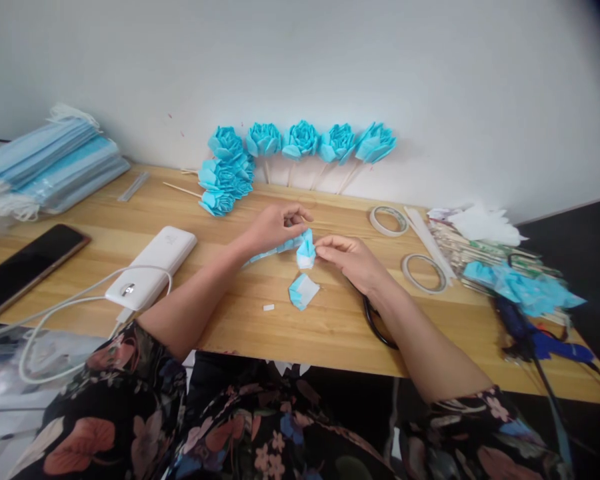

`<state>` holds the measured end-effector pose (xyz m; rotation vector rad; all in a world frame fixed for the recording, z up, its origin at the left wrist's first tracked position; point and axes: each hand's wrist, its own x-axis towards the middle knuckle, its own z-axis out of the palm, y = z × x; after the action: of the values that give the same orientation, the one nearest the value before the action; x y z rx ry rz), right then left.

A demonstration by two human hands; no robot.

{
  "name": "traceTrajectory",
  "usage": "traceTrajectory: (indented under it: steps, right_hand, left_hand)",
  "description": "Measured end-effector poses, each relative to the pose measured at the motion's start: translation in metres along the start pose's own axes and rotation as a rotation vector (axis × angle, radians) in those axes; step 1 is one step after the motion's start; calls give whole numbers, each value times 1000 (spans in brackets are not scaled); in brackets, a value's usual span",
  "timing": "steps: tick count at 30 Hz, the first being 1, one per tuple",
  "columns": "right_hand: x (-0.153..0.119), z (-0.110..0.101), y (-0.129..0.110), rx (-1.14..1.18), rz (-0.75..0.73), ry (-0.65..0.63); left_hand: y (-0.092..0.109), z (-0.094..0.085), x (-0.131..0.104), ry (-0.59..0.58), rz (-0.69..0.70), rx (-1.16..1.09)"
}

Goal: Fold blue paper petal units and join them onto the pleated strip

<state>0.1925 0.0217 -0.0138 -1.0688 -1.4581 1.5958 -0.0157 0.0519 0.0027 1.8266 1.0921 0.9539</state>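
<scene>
Near the middle of the wooden table, a small folded blue-and-white piece (pixel 306 249) stands between my two hands. My left hand (pixel 283 225) is above and left of it, fingers curled at its top; what they hold is too small to make out. From the right, the pinched fingers of my right hand (pixel 347 257) touch the side of the folded piece. A blue strip (pixel 275 251) stretches away to the left under my left hand. Just in front lies a loose blue-and-white petal piece (pixel 304 291), with a tiny white bit (pixel 269 307) beside it.
Several blue flowers on sticks (pixel 301 140) lean along the wall. Blue masks (pixel 55 167), a phone (pixel 27 267) and a white power bank (pixel 151 268) are left. Right are tape rolls (pixel 424 259), sticks, blue scraps (pixel 525 287) and a blue glue gun (pixel 550 345).
</scene>
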Motion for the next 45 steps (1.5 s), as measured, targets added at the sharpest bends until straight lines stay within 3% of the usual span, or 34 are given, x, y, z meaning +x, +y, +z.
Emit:
traceTrajectory:
  steps: [12,18,23,31,39,45]
  right_hand:
    - [0,2,-2,-341,-101,28]
    - [-2,1,-4,-377,-103,32]
    - [-2,1,-6,-218,-128,2]
    - [0,1,-3,-241,-130,23]
    - [3,-2,0,-352,-132,38]
    - [3,-3,-1,-346,-123,39]
  left_hand:
    - [9,-22,-4,-210,-39,-110]
    - [11,-27,-5,-115,-47,-75]
    - [4,-18,-2,-42,-37,43]
    - [2,-7,-3,-104,-7,119]
    - [-1,-17,-4,-254,-106,-119]
    - [5,-22,-5,-189,-140,-38]
